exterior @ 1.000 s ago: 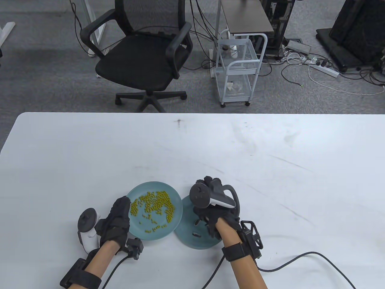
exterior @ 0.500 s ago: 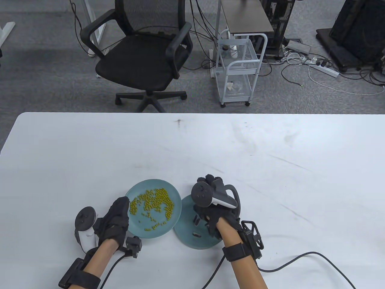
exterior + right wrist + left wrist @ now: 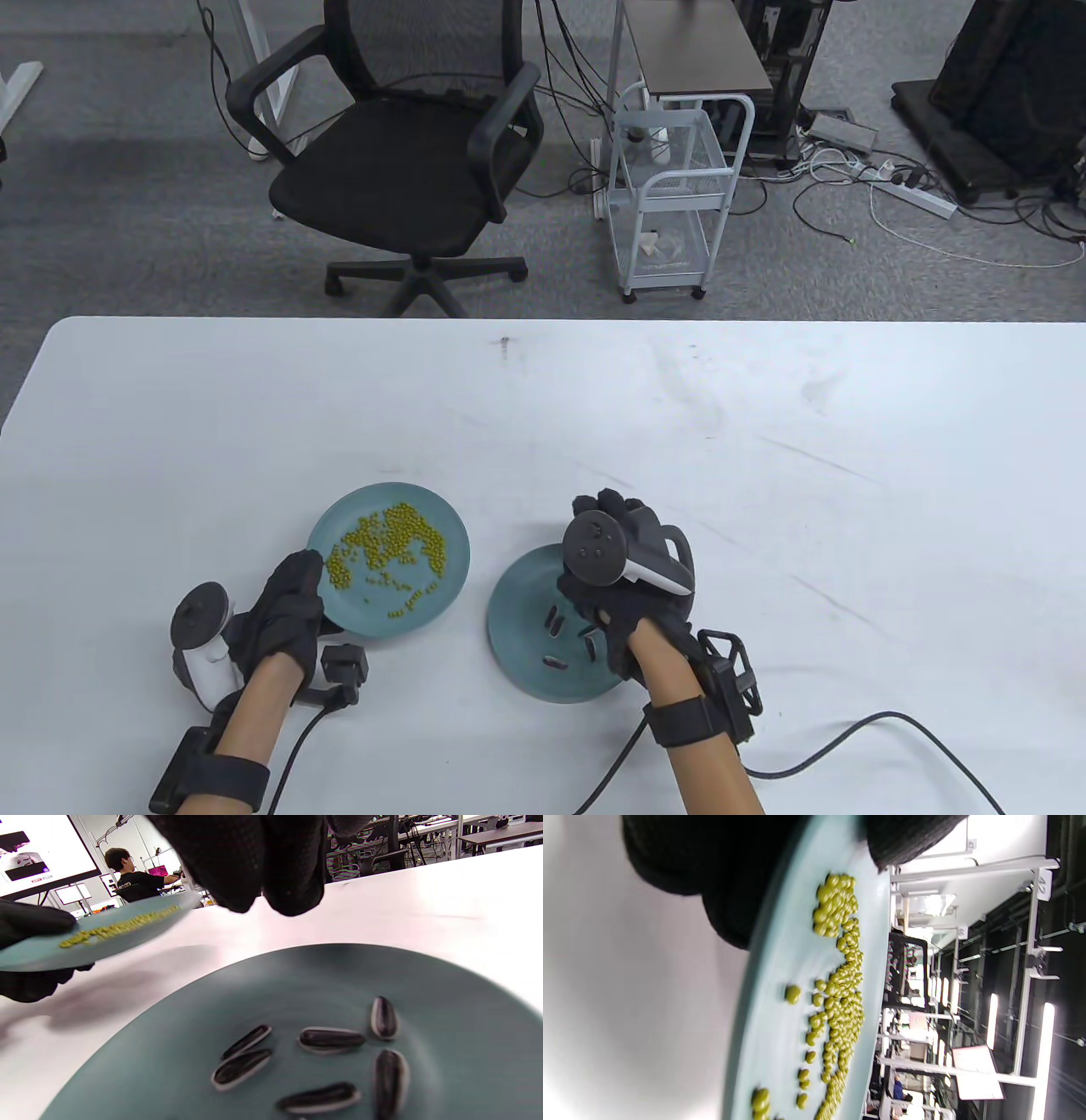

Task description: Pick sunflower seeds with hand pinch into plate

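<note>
Several black-and-white sunflower seeds (image 3: 556, 626) lie on a dark teal plate (image 3: 517, 603) near the table's front. My right hand (image 3: 585, 594) hovers just above this plate. In the right wrist view its fingertips (image 3: 271, 895) are bunched together over the seeds (image 3: 331, 1037), with nothing visible between them. My left hand (image 3: 312, 579) grips the near-left rim of a lighter blue plate (image 3: 445, 519) carrying many green beans (image 3: 390, 539), to the left of the dark plate. In the left wrist view the thumb (image 3: 908, 836) lies on that plate's rim (image 3: 780, 963) and the fingers are under it.
A white table (image 3: 764, 475) fills the lower half of the table view. Cables from both wrists trail off the front edge (image 3: 848, 739). A black office chair (image 3: 399, 170) and a white wire cart (image 3: 670, 195) stand on the floor beyond the far edge.
My left hand has carried the bean plate to the left and away from the dark plate, which it overlapped before. My right hand has shifted slightly right. More seeds now show.
</note>
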Demonstrator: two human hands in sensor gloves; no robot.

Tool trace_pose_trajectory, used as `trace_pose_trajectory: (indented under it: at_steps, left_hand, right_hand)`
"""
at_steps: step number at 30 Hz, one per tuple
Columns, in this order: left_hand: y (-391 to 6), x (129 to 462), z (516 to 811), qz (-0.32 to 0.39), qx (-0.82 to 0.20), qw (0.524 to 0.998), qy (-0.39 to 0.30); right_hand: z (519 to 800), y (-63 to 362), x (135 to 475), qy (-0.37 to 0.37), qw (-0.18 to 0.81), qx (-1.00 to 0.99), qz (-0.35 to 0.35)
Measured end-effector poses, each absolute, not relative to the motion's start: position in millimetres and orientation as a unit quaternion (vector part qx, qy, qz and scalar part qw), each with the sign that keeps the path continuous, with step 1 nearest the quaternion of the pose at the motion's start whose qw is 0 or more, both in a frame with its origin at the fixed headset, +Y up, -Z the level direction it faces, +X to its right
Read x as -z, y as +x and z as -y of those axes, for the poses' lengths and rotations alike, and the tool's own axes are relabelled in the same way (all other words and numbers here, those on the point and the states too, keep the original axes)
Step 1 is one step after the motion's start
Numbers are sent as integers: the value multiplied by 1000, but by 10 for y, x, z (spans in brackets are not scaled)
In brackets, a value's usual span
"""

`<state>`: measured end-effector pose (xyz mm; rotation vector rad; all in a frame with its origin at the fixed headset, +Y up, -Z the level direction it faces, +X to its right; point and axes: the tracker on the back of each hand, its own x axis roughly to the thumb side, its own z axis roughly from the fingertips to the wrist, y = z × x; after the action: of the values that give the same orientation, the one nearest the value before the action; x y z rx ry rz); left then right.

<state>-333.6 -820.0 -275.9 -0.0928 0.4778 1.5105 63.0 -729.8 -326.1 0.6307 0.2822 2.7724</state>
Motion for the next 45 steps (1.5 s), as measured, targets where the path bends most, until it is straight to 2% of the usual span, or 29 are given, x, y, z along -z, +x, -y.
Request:
trace_pose_trajectory:
  at_steps: [9,14,21,25,29,32,34,35,37,40,45]
  left_hand:
    - [-3684,2732,8333,-297,-689,660,-33]
    - [-3774,2766,8336,-306,-673,672,-43]
    - [-3920,2826,8357,-301,-662,685,-34]
    - [-3954,2850,8357,-273,-685,674,-48]
    - [-4002,2842,8198,-277,-603,747,-23]
    - [-3993,2803,7975,-281,-476,833,-23]
    - [-3938,2776,7847,-270,-414,869,3]
    - [-3866,2764,7736,-248,-385,888,31]
    - [-3721,2757,7610,-183,-392,900,56]
    - [-3332,2724,7463,-36,-452,887,89]
    - [-2694,2696,7538,106,-534,838,22]
  right_hand:
    - [7275,1130,2967,205,176,-959,-89]
    - [7300,1382,2802,213,183,-956,-85]
    - [7414,1753,2765,202,194,-957,-79]
    - [7501,1946,2784,187,256,-946,-75]
    - [7535,2017,2776,181,291,-937,-74]
    - [7549,2009,2755,182,285,-938,-73]
    - [7553,1996,2745,184,286,-938,-68]
    - [7559,1995,2743,184,290,-937,-62]
    - [7569,2017,2750,183,299,-935,-56]
    - [7586,2115,2764,179,345,-920,-43]
    - [7647,2216,2758,190,420,-886,-53]
